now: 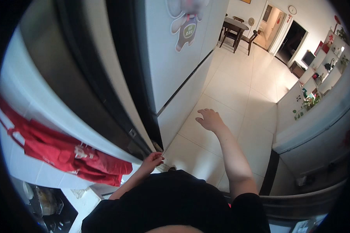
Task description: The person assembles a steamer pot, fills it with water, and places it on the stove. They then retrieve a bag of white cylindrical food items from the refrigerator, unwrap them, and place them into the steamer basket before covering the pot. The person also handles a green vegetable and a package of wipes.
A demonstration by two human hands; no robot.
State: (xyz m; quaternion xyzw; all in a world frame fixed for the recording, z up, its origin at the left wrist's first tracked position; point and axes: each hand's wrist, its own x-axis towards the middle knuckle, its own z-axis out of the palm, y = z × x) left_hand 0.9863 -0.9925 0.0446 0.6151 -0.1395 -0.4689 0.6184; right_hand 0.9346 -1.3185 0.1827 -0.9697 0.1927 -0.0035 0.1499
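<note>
My right hand (pixel 210 120) is stretched out in front of me above the pale tiled floor (pixel 230 102). Its fingers are bent and apart, with nothing in them. Low on the left, my left hand (pixel 153 162) is near the bottom of a dark door frame (pixel 116 116). Its fingers are partly curled. Something thin and pale shows at the fingertips, too small to identify, and I cannot tell whether it is held. Behind this hand, a red apron (pixel 75 151) with white print hangs against a white tiled wall.
A white panel (pixel 175 78) with a cartoon sticker (pixel 186 32) stands ahead. At lower left, a pot (pixel 45 201) sits on a dark cooktop (pixel 67 217). A dining table (pixel 233 24) with chairs is far off. White shelving (pixel 323 74) with plants lines the right.
</note>
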